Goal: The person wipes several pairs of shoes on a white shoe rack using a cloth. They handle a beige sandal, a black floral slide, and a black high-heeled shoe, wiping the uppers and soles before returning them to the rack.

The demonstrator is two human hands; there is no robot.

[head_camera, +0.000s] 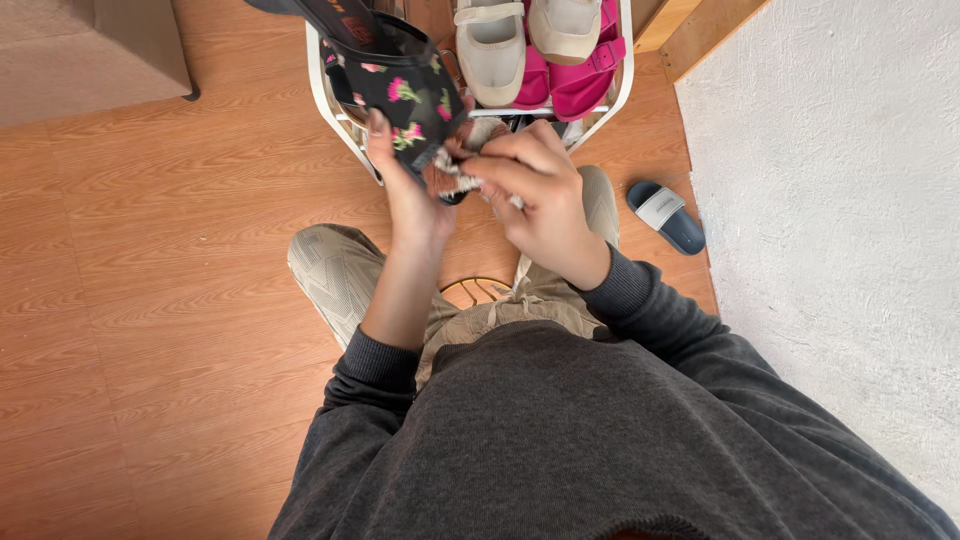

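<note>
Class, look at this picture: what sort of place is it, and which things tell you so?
Probably a room or entryway in a home: a white shoe rack holds pink sandals and beige shoes, a dark slide sandal lies loose on the wood-look floor.

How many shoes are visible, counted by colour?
Black floral shoe, held by the left hand with the right hand at it: 1
Beige shoes on the white rack: 2
Pink sandals: 2
Navy slide on the floor: 1
Total: 6
</note>
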